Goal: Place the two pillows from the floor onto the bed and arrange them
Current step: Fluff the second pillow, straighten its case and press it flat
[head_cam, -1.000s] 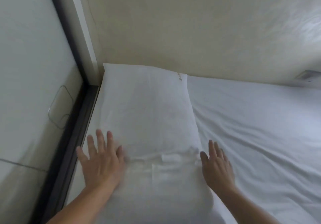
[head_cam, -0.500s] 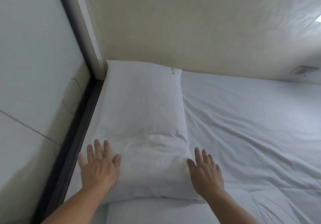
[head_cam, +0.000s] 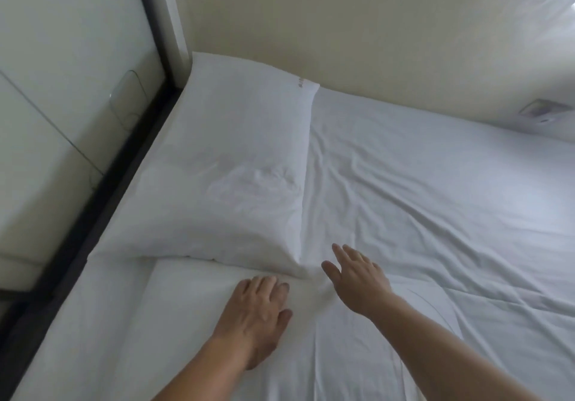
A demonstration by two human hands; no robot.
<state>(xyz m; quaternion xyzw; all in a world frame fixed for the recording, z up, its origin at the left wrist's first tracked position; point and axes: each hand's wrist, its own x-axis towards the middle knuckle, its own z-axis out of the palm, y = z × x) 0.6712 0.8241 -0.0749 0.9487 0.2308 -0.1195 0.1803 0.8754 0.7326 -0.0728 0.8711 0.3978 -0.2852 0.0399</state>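
Head view: both hands empty by the pillow

White pillow lies in the bed's far left corner, against the wall. Left hand rests flat on the sheet, fingers loosely curled; right hand spreads open beside the pillow's near corner

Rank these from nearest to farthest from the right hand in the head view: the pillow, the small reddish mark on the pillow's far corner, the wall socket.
From the right hand:
1. Pillow, just left of the fingers, its near corner beside them.
2. Reddish mark, on the pillow's far right corner by the wall.
3. Wall socket, far right, above the bed's edge.
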